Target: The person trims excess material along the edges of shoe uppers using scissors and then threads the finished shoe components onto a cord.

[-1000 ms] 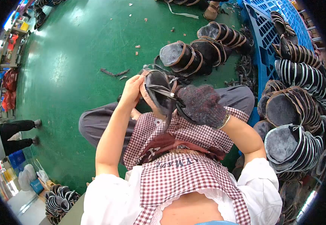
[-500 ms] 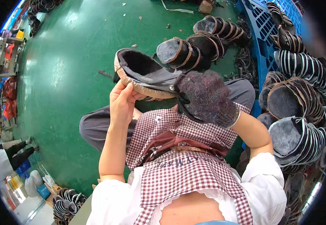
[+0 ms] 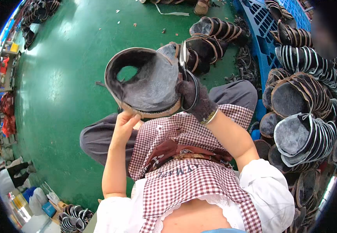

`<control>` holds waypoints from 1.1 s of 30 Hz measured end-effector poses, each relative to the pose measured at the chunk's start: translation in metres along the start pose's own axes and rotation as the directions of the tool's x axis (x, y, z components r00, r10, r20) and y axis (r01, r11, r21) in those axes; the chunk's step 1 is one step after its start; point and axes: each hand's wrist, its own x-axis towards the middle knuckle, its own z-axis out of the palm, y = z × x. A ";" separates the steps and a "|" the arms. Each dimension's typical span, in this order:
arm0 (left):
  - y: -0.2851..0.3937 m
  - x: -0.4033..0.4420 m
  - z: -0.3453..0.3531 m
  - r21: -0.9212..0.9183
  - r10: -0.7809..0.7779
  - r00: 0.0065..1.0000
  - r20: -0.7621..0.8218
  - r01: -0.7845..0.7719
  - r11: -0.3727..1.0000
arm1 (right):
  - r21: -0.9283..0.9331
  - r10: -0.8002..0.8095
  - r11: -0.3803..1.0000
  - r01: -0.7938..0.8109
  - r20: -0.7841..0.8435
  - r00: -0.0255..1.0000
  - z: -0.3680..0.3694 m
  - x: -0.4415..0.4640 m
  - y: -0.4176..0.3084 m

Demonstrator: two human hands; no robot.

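Note:
My left hand (image 3: 126,126), bare, pinches the lower rim of a fleece-lined slipper upper (image 3: 149,83) between thumb and fingers. The upper is tilted with its grey, fuzzy inside toward me, and green floor shows through its round opening. A tan band runs along its lower edge. My right hand (image 3: 198,101), in a dark knitted glove, is closed around the black handles of scissors (image 3: 183,56) at the upper's right edge. The metal blades point away from me. Whether the gloved fingers also touch the upper, I cannot tell.
Nested stacks of slipper uppers (image 3: 205,48) lie on the green floor (image 3: 67,116) ahead. More stacks (image 3: 304,99) crowd the right side beside a blue plastic pallet (image 3: 256,37). Dark scraps (image 3: 246,64) lie near it. Shelving (image 3: 3,77) stands at far left.
The upper has turned from a side view so its fleecy inside faces me. My right hand has shifted left and down, and the scissor blades now show.

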 end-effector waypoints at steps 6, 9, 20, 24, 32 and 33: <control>0.039 0.034 -0.009 0.976 0.515 0.852 0.097 -0.183 0.119 | 0.943 0.194 0.325 -0.076 0.012 0.981 0.005 0.015 0.019; 0.043 0.077 -0.012 0.927 0.502 0.781 0.373 -0.296 -0.229 | 0.960 0.044 0.280 0.004 -0.017 0.999 -0.013 0.034 0.023; -0.023 0.162 -0.144 0.978 0.280 0.938 0.203 -0.181 -0.104 | 0.985 0.540 0.038 -0.166 0.119 0.833 0.033 0.078 0.133; -0.103 0.190 -0.148 0.868 0.167 0.870 -0.464 0.408 0.282 | 0.759 0.681 0.031 -0.650 0.460 0.570 0.094 0.040 0.160; -0.241 0.192 -0.140 0.524 -0.321 0.822 -0.470 0.553 0.648 | -0.057 0.639 0.644 -0.763 0.588 0.496 0.183 -0.045 0.103; -0.241 0.194 -0.137 0.527 -0.328 0.825 -0.461 0.552 0.647 | -0.059 0.615 0.692 -0.720 0.571 0.544 0.183 -0.045 0.106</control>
